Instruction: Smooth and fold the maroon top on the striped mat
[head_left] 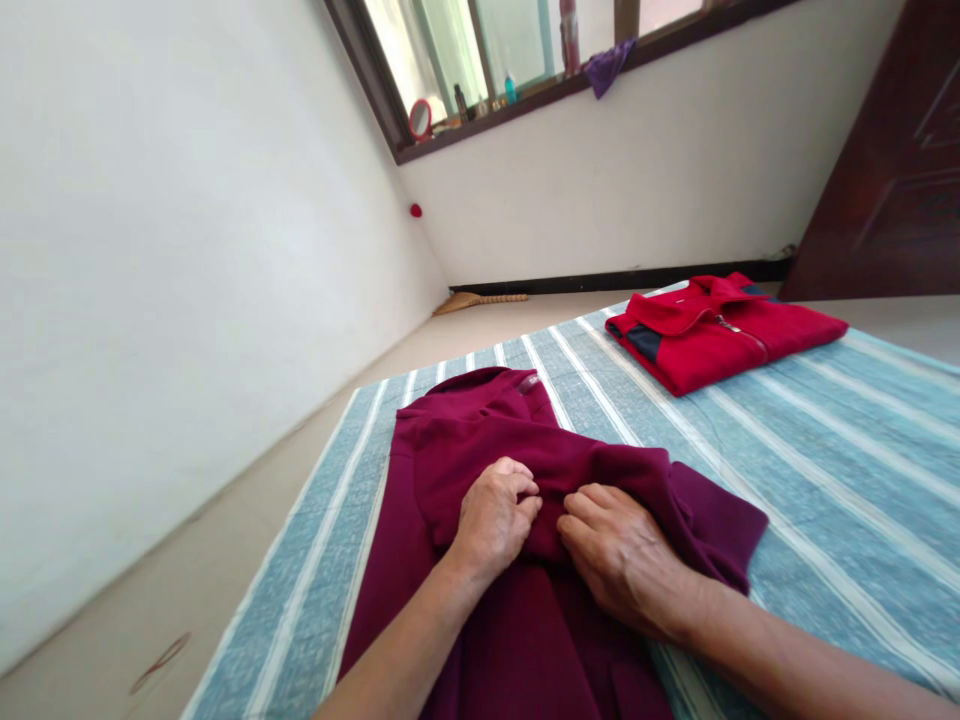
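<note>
A maroon shirt [480, 440] lies spread on a blue and white striped mat [825, 470], collar pointing away from me. My left hand [491, 520] rests on the middle of the shirt with its fingers curled, pinching a fold of the fabric. My right hand [622, 555] lies just beside it, fingers bent and gripping the same folded-over part, where a sleeve is drawn across the body. The two hands almost touch.
A folded red zip jacket [720, 330] lies on the far right part of the mat. A white wall runs along the left, bare floor [187, 590] between it and the mat. A window sill [525, 95] holds small bottles; a dark wooden door [885, 170] stands at right.
</note>
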